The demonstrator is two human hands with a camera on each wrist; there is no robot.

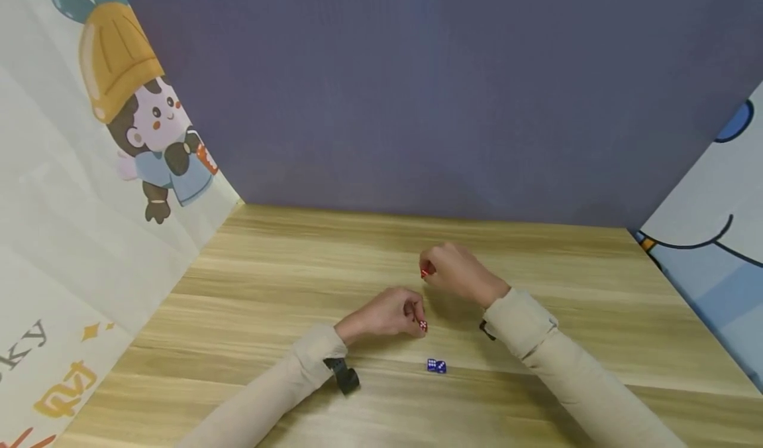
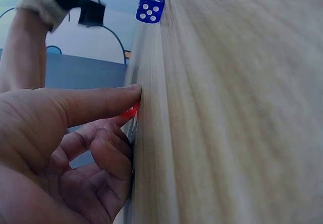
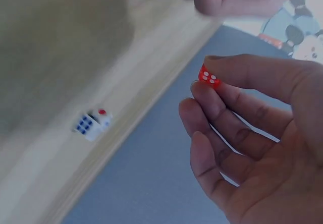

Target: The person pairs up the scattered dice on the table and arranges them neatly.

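My left hand (image 1: 390, 312) pinches a red die (image 1: 423, 325) between thumb and forefinger, close over the wooden table. In the left wrist view only a sliver of that die (image 2: 132, 110) shows behind the finger. Farther back and to the right, my right hand (image 1: 457, 272) holds another red die (image 1: 424, 273) at its fingertips. A face with four white pips shows on this die (image 3: 209, 77) in the right wrist view. Two blue dice (image 1: 436, 366) lie side by side on the table, nearer me than the left hand.
White dice (image 3: 91, 124) with blue and red pips sit on the table in the right wrist view; the right hand hides them from the head view. Behind the wooden table (image 1: 268, 269) rises a dark blue-grey panel (image 1: 417, 90). Printed cartoon sheets (image 1: 119, 189) flank both sides.
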